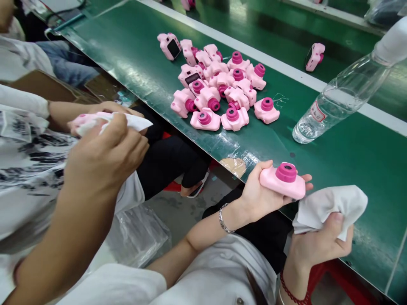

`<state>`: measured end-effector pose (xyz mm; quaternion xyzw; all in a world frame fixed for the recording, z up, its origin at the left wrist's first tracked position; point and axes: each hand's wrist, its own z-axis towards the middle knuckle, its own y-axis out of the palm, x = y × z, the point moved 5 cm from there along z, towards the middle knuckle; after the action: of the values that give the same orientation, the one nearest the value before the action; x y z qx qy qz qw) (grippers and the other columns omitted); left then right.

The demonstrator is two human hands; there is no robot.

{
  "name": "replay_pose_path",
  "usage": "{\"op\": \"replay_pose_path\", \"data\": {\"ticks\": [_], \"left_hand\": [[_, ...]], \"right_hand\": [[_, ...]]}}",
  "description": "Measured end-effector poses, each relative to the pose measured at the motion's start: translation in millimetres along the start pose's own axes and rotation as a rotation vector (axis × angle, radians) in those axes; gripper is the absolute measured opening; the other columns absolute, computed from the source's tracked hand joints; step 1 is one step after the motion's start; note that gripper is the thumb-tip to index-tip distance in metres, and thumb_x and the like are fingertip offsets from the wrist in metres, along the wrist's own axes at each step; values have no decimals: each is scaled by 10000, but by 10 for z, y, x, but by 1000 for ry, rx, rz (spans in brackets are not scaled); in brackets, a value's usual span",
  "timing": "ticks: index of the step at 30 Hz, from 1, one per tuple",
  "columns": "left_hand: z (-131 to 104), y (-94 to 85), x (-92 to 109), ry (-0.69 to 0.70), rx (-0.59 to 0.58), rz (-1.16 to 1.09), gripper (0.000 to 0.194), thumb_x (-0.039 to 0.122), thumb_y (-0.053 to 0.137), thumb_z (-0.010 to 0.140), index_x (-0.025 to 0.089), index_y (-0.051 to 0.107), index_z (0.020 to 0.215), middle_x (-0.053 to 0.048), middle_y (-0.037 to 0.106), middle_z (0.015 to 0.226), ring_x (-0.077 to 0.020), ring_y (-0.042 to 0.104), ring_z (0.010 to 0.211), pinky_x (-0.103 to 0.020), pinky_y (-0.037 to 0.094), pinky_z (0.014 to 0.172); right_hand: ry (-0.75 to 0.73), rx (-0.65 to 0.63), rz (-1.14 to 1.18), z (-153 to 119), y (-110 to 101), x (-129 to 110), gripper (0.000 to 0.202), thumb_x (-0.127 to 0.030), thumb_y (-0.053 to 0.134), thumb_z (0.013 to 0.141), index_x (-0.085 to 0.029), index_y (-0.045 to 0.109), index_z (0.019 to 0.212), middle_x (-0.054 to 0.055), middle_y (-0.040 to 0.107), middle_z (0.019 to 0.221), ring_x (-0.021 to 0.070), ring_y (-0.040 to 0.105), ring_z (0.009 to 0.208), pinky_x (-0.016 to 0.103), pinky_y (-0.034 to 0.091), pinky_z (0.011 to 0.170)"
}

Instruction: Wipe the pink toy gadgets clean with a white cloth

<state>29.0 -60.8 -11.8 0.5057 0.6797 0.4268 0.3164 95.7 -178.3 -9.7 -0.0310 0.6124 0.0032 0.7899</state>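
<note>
Green table (pixel 359 156) bears pink cameras (pixel 222 79) (mostly clustered) and a clear bottle (pixel 337 99)

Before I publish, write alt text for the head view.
Left hand holds a pink camera, right hand a white cloth. Beyond, more cameras and a clear bottle sit on a green table; a co-worker's hands show at left.

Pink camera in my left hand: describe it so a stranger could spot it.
At the green table, find your left hand, silver bracelet at its wrist. The pink camera rests in that hand, unlike the clustered cameras lying on the table.
</note>
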Motion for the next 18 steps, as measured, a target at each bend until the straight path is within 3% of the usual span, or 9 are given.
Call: {"op": "replay_pose_path", "data": {"ticks": [2,4,6,8,10,12,15,18], "left_hand": [[24,-41,-13,19,10,15,371,401,483,794,101,681,885,-192,740,1045,-276,693,1020,-348,457,976],[39,-86,-27,22,38,26,344,379,474,746,119,672,856,-172,737,1006,-271,681,1018,-346,466,960],[41,-116,-41,8,49,10,280,355,477,716,156,649,811,-126,725,915,-256,679,931,-346,484,899],[38,-131,-61,-32,38,-6,224,348,500,692,176,622,770,-92,696,833,-233,662,813,-337,490,823],[41,-140,-65,-42,19,-10,197,355,531,678,187,604,750,-69,670,790,-210,640,745,-320,481,775],[55,-144,-47,-22,-19,21,221,390,556,678,192,604,763,-69,667,811,-216,648,780,-324,476,799],[72,-144,-7,-13,-111,166,337,481,596,684,184,619,841,-123,711,942,-283,687,900,-404,461,914],[36,-155,68,29,-184,355,519,561,687,655,181,621,1002,-153,740,969,-325,719,814,-482,472,904]], "right_hand": [[-143,-135,-43,-28,74,-76,198,-391,698,853,-221,670,755,-18,544,673,158,529,623,308,438,592],[-196,-281,-83,-15,205,-110,288,-412,680,871,-202,629,681,-29,524,632,124,507,582,274,418,567],[-114,-369,-126,59,346,-74,386,-451,652,884,-192,559,614,-44,481,582,95,466,535,246,393,535],[63,-409,-115,152,463,8,421,-517,660,856,-185,556,619,-44,493,574,91,469,527,241,408,529],[247,-366,-31,226,506,82,421,-573,677,809,-169,625,702,-11,584,639,121,540,572,260,464,547],[362,-238,61,283,453,121,420,-573,696,771,-156,679,813,42,675,770,166,627,664,291,526,582],[405,-58,130,363,267,144,376,-496,717,755,-152,701,907,80,719,933,202,687,808,306,575,641],[371,54,129,455,51,159,344,-440,700,795,-151,705,980,79,709,964,212,695,888,315,586,698]]}}
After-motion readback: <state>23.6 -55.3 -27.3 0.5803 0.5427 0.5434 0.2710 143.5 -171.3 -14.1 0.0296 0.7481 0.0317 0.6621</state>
